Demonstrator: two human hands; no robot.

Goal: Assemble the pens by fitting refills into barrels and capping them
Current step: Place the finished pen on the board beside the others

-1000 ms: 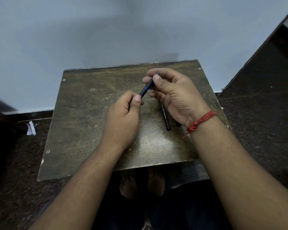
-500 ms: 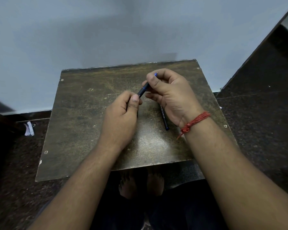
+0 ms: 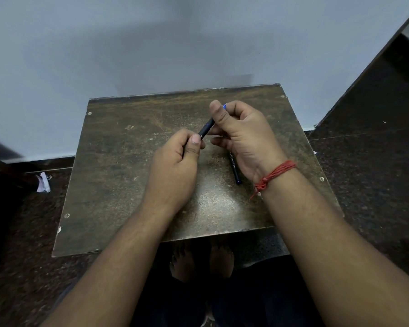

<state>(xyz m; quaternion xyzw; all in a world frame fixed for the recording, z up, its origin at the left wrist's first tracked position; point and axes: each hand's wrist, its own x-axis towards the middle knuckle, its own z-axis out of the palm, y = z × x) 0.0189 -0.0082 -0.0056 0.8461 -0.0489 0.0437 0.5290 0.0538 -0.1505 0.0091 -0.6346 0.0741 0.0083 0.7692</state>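
A dark pen (image 3: pixel 206 129) with a blue band is held tilted above the middle of the worn brown table (image 3: pixel 118 175). My left hand (image 3: pixel 175 166) grips its lower end between thumb and fingers. My right hand (image 3: pixel 243 135), with a red thread at the wrist, grips its upper end, where a bit of blue shows above the thumb. A second dark pen (image 3: pixel 234 169) with white lettering lies flat on the table, partly under my right hand.
The table stands against a pale wall, with dark speckled floor on both sides. A scrap of white paper (image 3: pixel 43 182) lies on the floor at the left. Bare feet (image 3: pixel 201 260) show under the table's near edge.
Both hands have stayed on the pen and shifted only slightly. My right thumb now points more upright along the pen's upper end. The pen on the table has not moved.
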